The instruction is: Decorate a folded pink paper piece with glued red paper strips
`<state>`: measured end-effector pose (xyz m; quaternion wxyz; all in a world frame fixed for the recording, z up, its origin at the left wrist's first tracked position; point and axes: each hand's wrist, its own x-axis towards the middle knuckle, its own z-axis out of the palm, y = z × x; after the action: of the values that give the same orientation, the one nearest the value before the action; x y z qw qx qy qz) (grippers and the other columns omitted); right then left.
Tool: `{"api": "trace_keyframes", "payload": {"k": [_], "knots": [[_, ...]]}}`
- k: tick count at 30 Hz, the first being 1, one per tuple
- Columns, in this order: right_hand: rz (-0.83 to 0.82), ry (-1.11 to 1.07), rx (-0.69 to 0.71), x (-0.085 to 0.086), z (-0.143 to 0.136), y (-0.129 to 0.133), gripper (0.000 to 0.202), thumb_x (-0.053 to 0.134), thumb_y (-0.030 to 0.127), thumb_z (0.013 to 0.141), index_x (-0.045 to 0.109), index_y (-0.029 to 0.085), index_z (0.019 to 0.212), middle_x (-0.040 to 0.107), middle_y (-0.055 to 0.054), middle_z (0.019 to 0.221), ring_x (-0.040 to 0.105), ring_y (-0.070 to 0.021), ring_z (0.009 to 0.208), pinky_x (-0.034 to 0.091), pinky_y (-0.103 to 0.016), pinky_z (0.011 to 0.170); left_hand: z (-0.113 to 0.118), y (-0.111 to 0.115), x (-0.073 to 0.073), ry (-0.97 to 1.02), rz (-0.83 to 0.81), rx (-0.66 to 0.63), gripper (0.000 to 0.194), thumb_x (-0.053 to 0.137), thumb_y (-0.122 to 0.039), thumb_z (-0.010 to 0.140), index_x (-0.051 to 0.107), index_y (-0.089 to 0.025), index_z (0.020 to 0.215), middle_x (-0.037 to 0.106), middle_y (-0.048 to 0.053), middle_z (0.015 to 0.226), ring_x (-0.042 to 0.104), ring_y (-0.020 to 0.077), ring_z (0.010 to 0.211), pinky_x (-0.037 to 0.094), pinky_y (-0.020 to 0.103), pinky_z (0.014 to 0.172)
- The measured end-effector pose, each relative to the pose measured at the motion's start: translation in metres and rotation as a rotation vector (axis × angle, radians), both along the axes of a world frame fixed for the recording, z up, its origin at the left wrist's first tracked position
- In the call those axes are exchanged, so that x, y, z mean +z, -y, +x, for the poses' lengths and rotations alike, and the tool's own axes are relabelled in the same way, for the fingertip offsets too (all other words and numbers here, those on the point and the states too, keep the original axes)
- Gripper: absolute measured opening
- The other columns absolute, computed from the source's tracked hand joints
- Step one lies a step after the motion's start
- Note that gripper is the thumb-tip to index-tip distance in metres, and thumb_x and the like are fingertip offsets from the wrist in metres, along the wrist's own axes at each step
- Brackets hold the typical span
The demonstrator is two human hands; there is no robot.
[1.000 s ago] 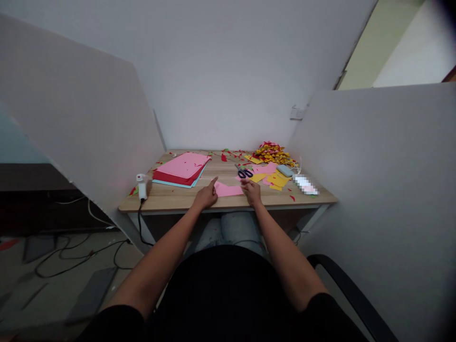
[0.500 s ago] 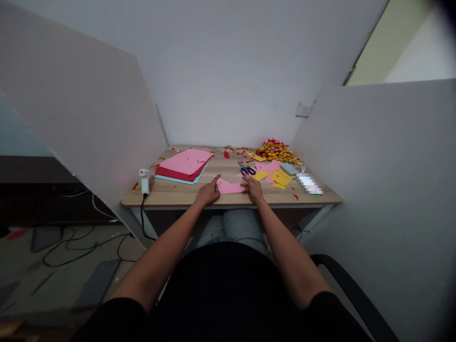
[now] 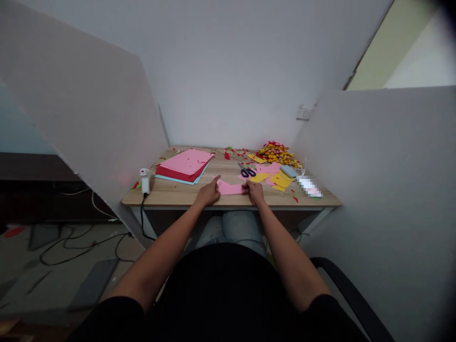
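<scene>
A small strip of pink paper point(image 3: 230, 188) lies near the front edge of the desk, between my two hands. My left hand point(image 3: 208, 193) grips its left end, the index finger pointing forward along it. At the right end, the bent fingers of my right hand point(image 3: 255, 193) are closed on the paper, hiding that end. Just beyond my right hand rest scissors point(image 3: 248, 172) with dark handles. Yellow paper pieces point(image 3: 280, 180) and a pink sheet piece point(image 3: 270, 167) are scattered to their right.
A stack of pink, red and blue paper point(image 3: 187, 162) sits at the left on the desk point(image 3: 171, 195). Near it stands a white corded tool point(image 3: 145, 181). A pile of yellow and red paper pieces point(image 3: 278, 153), a grey-blue box point(image 3: 289, 171) and a blurred phone-like object point(image 3: 309, 186) are at the right.
The fingers of my right hand have drawn in closer together at the paper's right end. My left hand has stayed in nearly the same place. The view has shifted slightly.
</scene>
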<state>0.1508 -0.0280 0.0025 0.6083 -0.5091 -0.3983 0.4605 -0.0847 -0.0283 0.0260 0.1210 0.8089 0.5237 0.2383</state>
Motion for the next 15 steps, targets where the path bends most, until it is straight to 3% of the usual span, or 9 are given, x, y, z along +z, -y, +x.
{"api": "trace_keyframes", "payload": {"k": [5,8,11,13,15], "knots": [[-0.009,0.051,0.033,0.0002,0.0004,0.0046,0.034,0.064,0.037,0.098,0.062,0.016,0.124,0.067,-0.008,0.116,0.068,-0.0192,0.094,0.06,-0.038,0.079,-0.0013,0.0024,0.0004,0.04,0.029,-0.021,0.087,0.051,-0.008,0.079,0.028,-0.028,0.16,0.059,0.004,0.142,0.064,0.0213,0.114,0.05,0.031,0.096],[0.036,0.064,0.061,0.0022,0.0008,0.0062,0.038,0.065,0.028,0.094,0.058,0.018,0.131,0.069,-0.002,0.097,0.064,-0.0109,0.065,0.057,-0.027,0.06,-0.0017,0.0044,0.0017,0.056,0.032,-0.033,0.087,0.049,-0.005,0.078,0.031,-0.028,0.159,0.058,0.003,0.145,0.057,0.0231,0.129,0.049,0.032,0.102],[0.089,0.065,0.098,0.0026,0.0022,0.0057,0.056,0.063,0.017,0.085,0.05,0.024,0.14,0.07,0.004,0.086,0.047,-0.0047,0.042,0.048,-0.021,0.045,-0.0019,0.0042,0.0009,0.075,0.024,-0.038,0.087,0.05,-0.004,0.077,0.032,-0.029,0.159,0.057,0.002,0.147,0.054,0.0239,0.133,0.047,0.034,0.106],[0.104,0.068,0.123,0.0015,0.0034,0.0042,0.049,0.063,0.018,0.087,0.054,0.022,0.135,0.072,0.002,0.09,0.049,-0.0046,0.043,0.049,-0.021,0.045,-0.0022,0.0027,-0.0011,0.092,0.017,-0.042,0.088,0.051,-0.004,0.076,0.032,-0.028,0.159,0.057,0.003,0.147,0.055,0.0245,0.133,0.047,0.034,0.107],[0.112,0.075,0.136,-0.0001,0.0045,0.0018,0.034,0.065,0.025,0.093,0.06,0.018,0.126,0.071,-0.003,0.1,0.061,-0.0085,0.059,0.054,-0.023,0.054,-0.0027,0.0004,-0.0036,0.118,0.011,-0.052,0.089,0.051,-0.004,0.075,0.033,-0.028,0.159,0.057,0.003,0.148,0.057,0.0245,0.129,0.047,0.034,0.106]]}}
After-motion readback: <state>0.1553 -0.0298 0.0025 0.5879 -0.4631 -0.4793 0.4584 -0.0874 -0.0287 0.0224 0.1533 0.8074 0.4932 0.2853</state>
